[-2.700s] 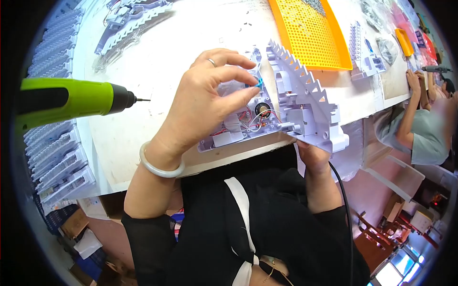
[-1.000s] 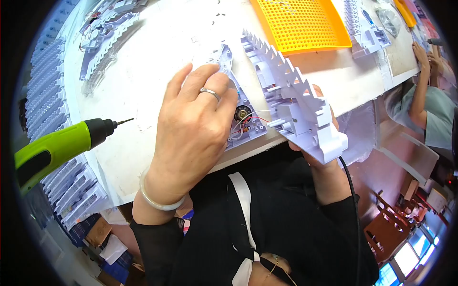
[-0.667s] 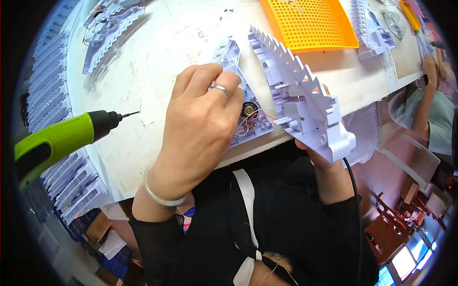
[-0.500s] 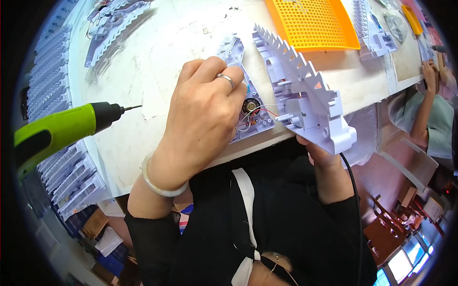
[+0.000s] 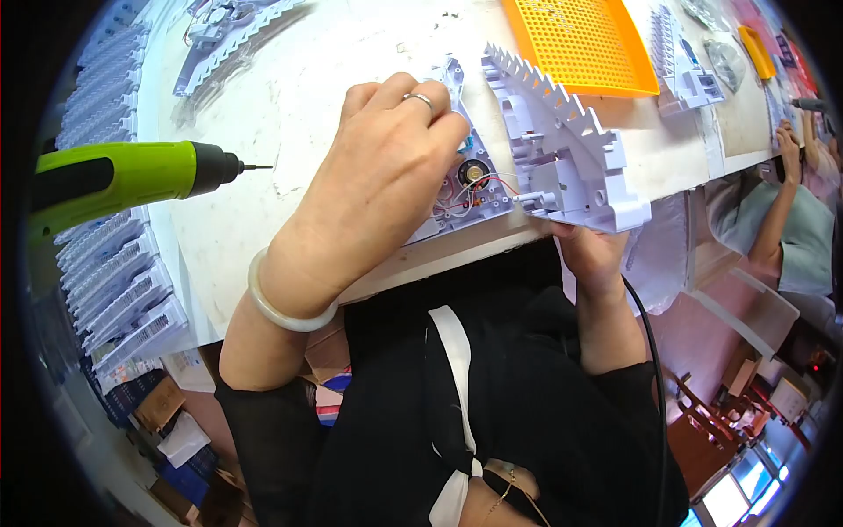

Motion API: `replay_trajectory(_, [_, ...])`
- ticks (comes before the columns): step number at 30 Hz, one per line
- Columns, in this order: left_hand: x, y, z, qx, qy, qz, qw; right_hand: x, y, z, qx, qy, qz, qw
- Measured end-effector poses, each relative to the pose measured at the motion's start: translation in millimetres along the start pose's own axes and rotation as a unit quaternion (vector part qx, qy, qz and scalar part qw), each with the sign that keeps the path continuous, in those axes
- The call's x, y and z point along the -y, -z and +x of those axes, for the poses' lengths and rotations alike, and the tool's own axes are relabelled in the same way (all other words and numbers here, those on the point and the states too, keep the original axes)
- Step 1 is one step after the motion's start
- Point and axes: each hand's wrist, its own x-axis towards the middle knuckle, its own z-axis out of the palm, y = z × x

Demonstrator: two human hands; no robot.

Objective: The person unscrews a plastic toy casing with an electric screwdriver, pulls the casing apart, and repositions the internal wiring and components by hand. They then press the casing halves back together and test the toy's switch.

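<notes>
My left hand (image 5: pixel 386 145), with a ring and a pale bangle, is palm down with curled fingers over the flat white housing half (image 5: pixel 492 204). Whatever its fingertips grip is hidden beneath them. Beside them a round black speaker (image 5: pixel 473 173) and thin red and white wires show inside this half, which lies on the table. My right hand (image 5: pixel 593 255) grips the lower edge of the white toothed shell (image 5: pixel 571 145) from below. That shell stands tilted right of the flat half, and wires run between the two parts.
A green power driver (image 5: pixel 132 176) points in from the left, near stacked white toothed parts (image 5: pixel 105 97). The yellow perforated tray (image 5: pixel 584 48) is beyond the shell. Other white assemblies (image 5: pixel 680 66) lie farther off. A co-worker's arm (image 5: pixel 777 211) shows at far right.
My left hand has gone from an open pinch to curled fingers over the flat half. The toothed shell, first lifted and tilted by my right hand, is now lower beside it. The view has shifted.
</notes>
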Motion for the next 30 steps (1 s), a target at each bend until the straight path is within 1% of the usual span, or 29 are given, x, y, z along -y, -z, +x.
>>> replay_trajectory(3, [-1.3, 3.9, 2.1, -0.022, 0.022, -0.067, 0.997, -2.6, -1.4, 3.6, 0.009, 0.038, 0.0, 0.999])
replay_trajectory(6, [1.1, 1.8, 3.2, -0.016, 0.018, -0.088, 0.996, -2.3, -2.0, 3.1, 0.006, 0.032, 0.001, 0.999])
replay_trajectory(9, [-1.2, -1.7, 2.7, 0.009, 0.057, -0.103, 0.993, -3.1, -1.7, 3.0, -0.002, 0.03, 0.002, 1.0])
replay_trajectory(12, [-3.7, -1.9, 2.0, -0.007, 0.063, -0.101, 0.993, -3.9, 0.0, 2.4, -0.011, 0.026, -0.013, 1.0])
replay_trajectory(15, [0.0, -1.6, 1.0, 0.01, 0.05, -0.089, 0.995, -5.3, 2.1, 1.0, -0.016, 0.028, -0.039, 0.999])
replay_trajectory(18, [4.0, -1.1, -0.2, 0.013, 0.031, -0.064, 0.997, -5.0, 0.9, 0.3, -0.024, 0.03, -0.035, 0.999])
replay_trajectory(21, [8.7, -1.5, -0.7, -0.014, 0.021, -0.082, 0.996, -3.1, -0.9, -0.1, -0.032, 0.028, -0.03, 0.999])
replay_trajectory(24, [11.5, 7.8, -6.0, -0.079, 0.066, -0.185, 0.977, -6.6, 2.4, -2.1, -0.042, 0.029, -0.03, 0.998])
replay_trajectory(27, [18.6, 20.7, -22.7, -0.123, 0.102, -0.197, 0.967, -10.6, 8.3, -6.2, -0.046, 0.025, -0.016, 0.998])
replay_trajectory(30, [15.4, 30.3, -46.2, -0.112, 0.128, -0.194, 0.966, -15.1, 10.7, -7.3, -0.048, 0.049, -0.024, 0.997])
